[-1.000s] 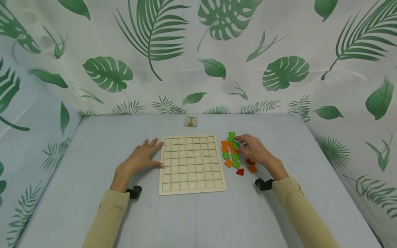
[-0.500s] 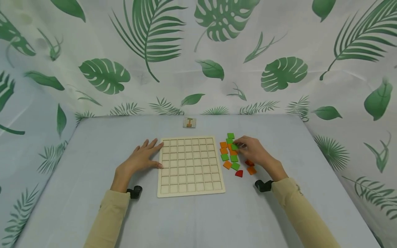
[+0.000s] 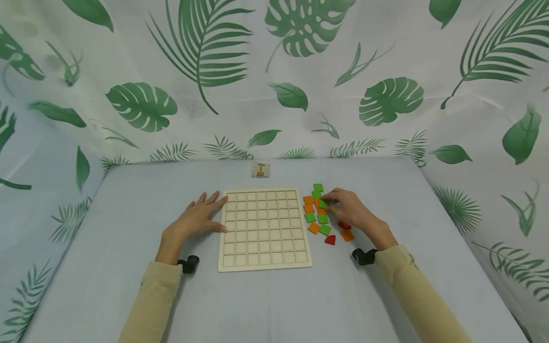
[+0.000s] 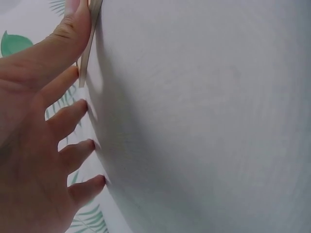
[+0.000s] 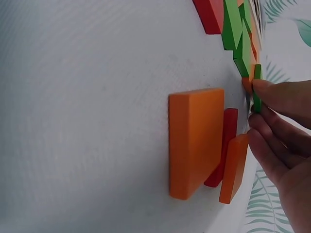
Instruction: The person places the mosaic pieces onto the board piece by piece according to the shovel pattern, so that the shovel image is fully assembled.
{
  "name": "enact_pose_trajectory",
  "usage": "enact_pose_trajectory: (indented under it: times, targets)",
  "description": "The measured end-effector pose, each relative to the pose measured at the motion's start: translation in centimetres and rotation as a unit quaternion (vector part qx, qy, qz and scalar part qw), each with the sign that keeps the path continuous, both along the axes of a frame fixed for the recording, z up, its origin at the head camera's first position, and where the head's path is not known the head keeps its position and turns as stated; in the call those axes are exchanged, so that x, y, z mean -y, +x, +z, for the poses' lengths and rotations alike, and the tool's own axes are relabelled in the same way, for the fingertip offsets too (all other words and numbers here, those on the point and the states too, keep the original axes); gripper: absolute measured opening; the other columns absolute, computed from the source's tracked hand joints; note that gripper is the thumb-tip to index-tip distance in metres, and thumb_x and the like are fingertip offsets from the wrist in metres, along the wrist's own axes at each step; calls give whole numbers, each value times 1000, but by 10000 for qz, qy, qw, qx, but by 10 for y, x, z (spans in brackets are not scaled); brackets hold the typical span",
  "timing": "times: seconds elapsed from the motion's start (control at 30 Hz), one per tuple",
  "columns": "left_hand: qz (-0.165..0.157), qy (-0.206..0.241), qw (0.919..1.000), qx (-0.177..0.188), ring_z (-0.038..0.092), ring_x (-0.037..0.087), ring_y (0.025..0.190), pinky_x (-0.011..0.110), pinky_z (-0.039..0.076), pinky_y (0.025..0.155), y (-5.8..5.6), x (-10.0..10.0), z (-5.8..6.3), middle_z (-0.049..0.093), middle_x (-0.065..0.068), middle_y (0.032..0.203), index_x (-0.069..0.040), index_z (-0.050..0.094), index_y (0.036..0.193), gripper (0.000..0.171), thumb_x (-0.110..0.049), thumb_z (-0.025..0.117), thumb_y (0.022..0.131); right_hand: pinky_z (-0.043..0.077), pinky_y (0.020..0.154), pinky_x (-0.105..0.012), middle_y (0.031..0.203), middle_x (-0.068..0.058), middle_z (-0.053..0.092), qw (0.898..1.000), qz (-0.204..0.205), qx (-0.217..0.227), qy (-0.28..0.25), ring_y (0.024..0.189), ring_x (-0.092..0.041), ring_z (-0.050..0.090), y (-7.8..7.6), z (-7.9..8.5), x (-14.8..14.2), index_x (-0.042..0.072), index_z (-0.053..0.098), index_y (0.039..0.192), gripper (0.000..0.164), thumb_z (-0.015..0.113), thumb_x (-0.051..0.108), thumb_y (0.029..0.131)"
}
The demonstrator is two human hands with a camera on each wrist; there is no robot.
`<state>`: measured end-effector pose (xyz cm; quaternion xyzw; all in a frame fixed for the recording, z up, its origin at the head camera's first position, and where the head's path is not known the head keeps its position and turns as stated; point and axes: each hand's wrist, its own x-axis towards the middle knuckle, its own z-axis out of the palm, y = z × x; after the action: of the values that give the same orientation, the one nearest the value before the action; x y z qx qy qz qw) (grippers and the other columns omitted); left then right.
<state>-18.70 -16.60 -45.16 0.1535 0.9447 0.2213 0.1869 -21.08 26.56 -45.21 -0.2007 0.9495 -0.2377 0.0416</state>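
Observation:
A pale wooden grid board [image 3: 265, 233] lies flat in the middle of the table. My left hand [image 3: 193, 221] has its fingers spread beside the board, thumb and index fingertip at its left edge. In the left wrist view, the other fingertips reach down to the tabletop. My right hand [image 3: 349, 208] pinches a green square tile [image 5: 257, 73] between thumb and fingers, over the group of loose tiles right of the board. Around it lie several green tiles [image 3: 322, 219] and orange tiles [image 3: 308, 208], plus a red quarter-round tile [image 3: 330, 240].
Below my right palm lie another red tile [image 3: 343, 225] and an orange tile [image 3: 347, 236]. A small card with a grid pattern [image 3: 260, 170] rests behind the board. A leaf-printed cloth [image 3: 240, 71] rises at the back and sides of the table [image 3: 266, 305].
My right thumb and fingers have closed in slightly on the green tile. The left hand stays at the board's edge. The head view has shifted a little.

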Motion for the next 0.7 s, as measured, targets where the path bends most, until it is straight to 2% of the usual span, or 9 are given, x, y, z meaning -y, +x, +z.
enact_pose_trajectory:
  times: [0.33, 0.7]
  targets:
    - [190, -2, 9998, 85, 4, 47, 158, 68, 6, 125, 0, -1, 0, 16, 16, 171, -13, 29, 163, 98, -41, 81, 86, 58, 84, -46, 111, -20, 71, 9999, -6, -130, -40, 93, -29, 65, -2, -4, 0, -7, 72, 119, 29, 75, 4, 92]
    - [317, 55, 9994, 139, 6, 47, 157, 68, 7, 125, 0, -4, 7, 18, 17, 171, -12, 32, 162, 99, -40, 84, 83, 60, 84, -46, 110, -18, 70, 9995, -54, 38, -320, 94, -29, 68, -4, 3, 4, -5, 73, 120, 30, 75, 7, 93]
